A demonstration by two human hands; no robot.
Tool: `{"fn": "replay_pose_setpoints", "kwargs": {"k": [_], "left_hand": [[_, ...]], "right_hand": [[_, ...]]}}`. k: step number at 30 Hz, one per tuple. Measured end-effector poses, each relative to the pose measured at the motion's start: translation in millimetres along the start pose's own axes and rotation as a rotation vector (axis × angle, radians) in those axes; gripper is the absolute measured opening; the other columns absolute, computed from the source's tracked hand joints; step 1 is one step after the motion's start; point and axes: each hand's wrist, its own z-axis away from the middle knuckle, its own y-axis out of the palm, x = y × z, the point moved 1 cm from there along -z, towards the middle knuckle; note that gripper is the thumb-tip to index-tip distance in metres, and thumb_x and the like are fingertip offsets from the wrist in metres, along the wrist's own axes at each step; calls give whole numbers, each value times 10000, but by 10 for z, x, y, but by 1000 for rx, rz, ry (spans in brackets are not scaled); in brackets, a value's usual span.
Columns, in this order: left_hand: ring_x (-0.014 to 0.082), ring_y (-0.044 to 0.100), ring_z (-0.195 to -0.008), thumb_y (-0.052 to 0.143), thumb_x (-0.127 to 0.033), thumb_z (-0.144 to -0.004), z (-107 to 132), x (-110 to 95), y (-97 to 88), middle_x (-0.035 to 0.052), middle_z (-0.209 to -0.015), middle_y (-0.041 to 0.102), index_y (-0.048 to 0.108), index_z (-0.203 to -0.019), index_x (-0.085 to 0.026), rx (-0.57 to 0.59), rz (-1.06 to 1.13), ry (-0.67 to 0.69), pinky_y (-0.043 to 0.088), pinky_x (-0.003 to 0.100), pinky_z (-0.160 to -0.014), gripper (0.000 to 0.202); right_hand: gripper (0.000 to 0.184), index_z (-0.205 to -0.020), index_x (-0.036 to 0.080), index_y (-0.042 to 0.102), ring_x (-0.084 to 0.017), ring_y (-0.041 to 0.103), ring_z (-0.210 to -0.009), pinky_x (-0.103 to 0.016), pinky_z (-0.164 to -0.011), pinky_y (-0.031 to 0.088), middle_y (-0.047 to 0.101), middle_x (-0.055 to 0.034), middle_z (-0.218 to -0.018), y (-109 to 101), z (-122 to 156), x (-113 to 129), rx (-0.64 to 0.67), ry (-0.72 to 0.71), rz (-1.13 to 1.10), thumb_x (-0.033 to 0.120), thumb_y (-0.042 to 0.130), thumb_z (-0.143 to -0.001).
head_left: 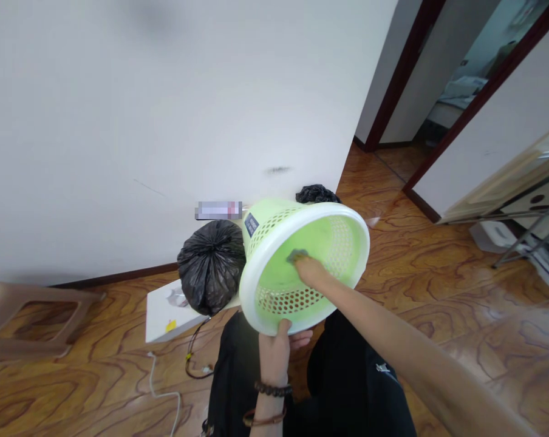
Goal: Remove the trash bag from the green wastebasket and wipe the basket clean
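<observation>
My left hand (277, 349) grips the white rim of a light green plastic wastebasket (274, 227), tilted with its mouth toward me. My right hand (311, 270) reaches deep inside the basket. It presses a small dark cloth or pad (296, 255) against the inner bottom. The fingers are closed on it. My left wrist wears beaded bracelets. My legs in black trousers lie below the basket.
A tied black rubbish bag (211, 264) sits behind the basket by the white wall, on a white box (165, 315). Another black bag (317, 194) lies further back. A brown stool (33, 315) stands left. A white cable crosses the wood floor. Doorways open at the right.
</observation>
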Motion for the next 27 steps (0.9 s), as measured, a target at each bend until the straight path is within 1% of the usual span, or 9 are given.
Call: {"fn": "replay_pose_setpoints", "kwargs": {"k": [4, 7, 10, 13, 16, 18, 21, 24, 27], "left_hand": [[273, 654, -530, 529, -129, -713, -17, -8, 29, 117, -601, 659, 515, -925, -34, 57, -4, -10, 549, 373, -496, 233], [278, 664, -571, 560, -129, -698, -41, 57, 69, 95, -611, 664, 519, -928, -61, 121, -21, -21, 557, 378, -519, 243], [282, 666, -579, 563, -134, -701, -70, 138, 66, 96, -616, 668, 530, -906, -77, 144, -17, -23, 563, 400, -549, 216], [284, 665, -573, 556, -155, -712, -86, 172, 37, 112, -638, 678, 538, -879, -79, 107, 11, 2, 562, 431, -561, 184], [279, 665, -570, 544, -165, -726, -78, 170, 48, 121, -649, 684, 538, -885, -71, 72, 25, 3, 561, 445, -576, 185], [276, 665, -566, 548, -164, -727, -67, 174, 90, 121, -665, 689, 535, -912, -71, 82, 21, 0, 560, 448, -575, 207], [271, 665, -564, 562, -142, -711, -60, 210, 157, 101, -658, 688, 532, -928, -80, 107, 18, -6, 561, 437, -562, 228], [267, 668, -576, 561, -117, -701, -60, 251, 172, 83, -611, 674, 543, -906, -78, 115, 15, -29, 565, 413, -566, 210], [264, 671, -588, 549, -108, -705, -43, 246, 140, 93, -628, 678, 550, -914, -64, 95, 16, -25, 567, 404, -574, 214]], "right_hand": [[365, -1091, -14, 606, -247, 377, -1253, -353, -1057, 250, 503, -232, -1251, -111, 49, -163, -94, 185, 214, 16, 373, -812], [392, -1178, 90, 575, -199, 512, -1130, -290, -961, 378, 565, -142, -1214, 49, 127, 81, -44, 87, 60, 75, 376, -840], [398, -1235, 179, 533, -173, 539, -1096, -277, -918, 418, 577, -68, -1216, 137, 241, 204, 2, -108, -122, 155, 344, -886], [423, -1234, 103, 526, -209, 474, -1176, -331, -981, 373, 517, -131, -1275, -19, 309, -64, 24, -111, 57, 79, 384, -836], [407, -1177, -33, 538, -249, 331, -1283, -376, -1072, 239, 426, -233, -1323, -255, 306, -417, -134, 36, 318, 23, 352, -819], [399, -1150, -42, 555, -250, 310, -1294, -372, -1082, 215, 423, -238, -1324, -283, 303, -460, -169, 93, 336, 17, 339, -820], [420, -1185, 54, 559, -225, 454, -1195, -320, -992, 355, 524, -168, -1257, -61, 337, -192, -45, 78, 110, 32, 371, -810], [402, -1237, 155, 530, -201, 549, -1085, -287, -898, 427, 580, -91, -1208, 193, 408, 135, -38, -7, -164, 143, 357, -874], [425, -1260, 174, 508, -194, 539, -1099, -301, -923, 411, 572, -74, -1222, 192, 463, 106, -3, -103, -145, 116, 357, -867]]}}
